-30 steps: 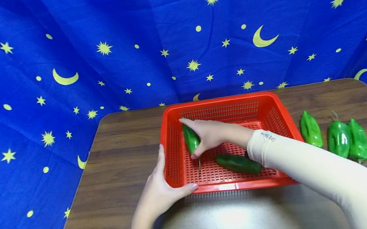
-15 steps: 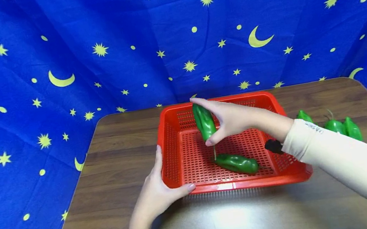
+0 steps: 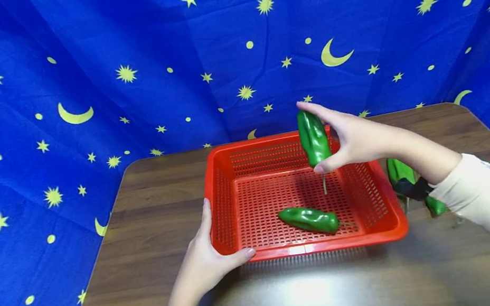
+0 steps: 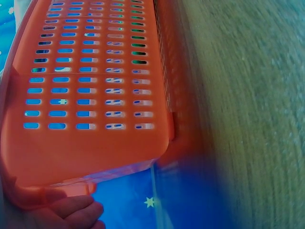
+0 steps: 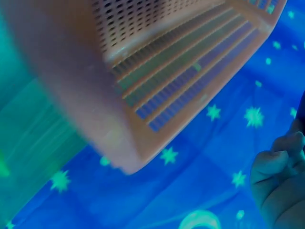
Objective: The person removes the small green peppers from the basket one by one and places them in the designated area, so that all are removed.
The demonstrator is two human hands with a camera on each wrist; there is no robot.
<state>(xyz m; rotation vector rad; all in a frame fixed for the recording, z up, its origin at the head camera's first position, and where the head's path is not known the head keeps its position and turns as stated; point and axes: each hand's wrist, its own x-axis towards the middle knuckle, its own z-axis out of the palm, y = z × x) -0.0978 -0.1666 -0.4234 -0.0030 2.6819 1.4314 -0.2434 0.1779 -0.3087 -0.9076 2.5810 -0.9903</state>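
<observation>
My right hand (image 3: 360,136) holds a long green pepper (image 3: 312,137) upright, stem down, between thumb and fingers, above the back right part of a red plastic basket (image 3: 327,245). A second long green pepper (image 3: 309,220) lies on the basket floor near the front. My left hand (image 3: 207,263) grips the basket's front left corner, the thumb on the front rim and the fingers along the left side. In the left wrist view the left hand's fingers (image 4: 81,212) curl at the rim. The right wrist view catches the right hand's fingers (image 5: 281,176), dark, without the pepper.
More green peppers (image 3: 400,171) lie on the wooden table (image 3: 121,279) to the right of the basket, partly hidden by the right arm. A blue cloth (image 3: 150,39) with yellow stars and moons hangs behind and at the sides.
My right hand has lifted the pepper from the left side of the basket, up and to the right. The left hand keeps its grip on the basket. The head view has shifted slightly.
</observation>
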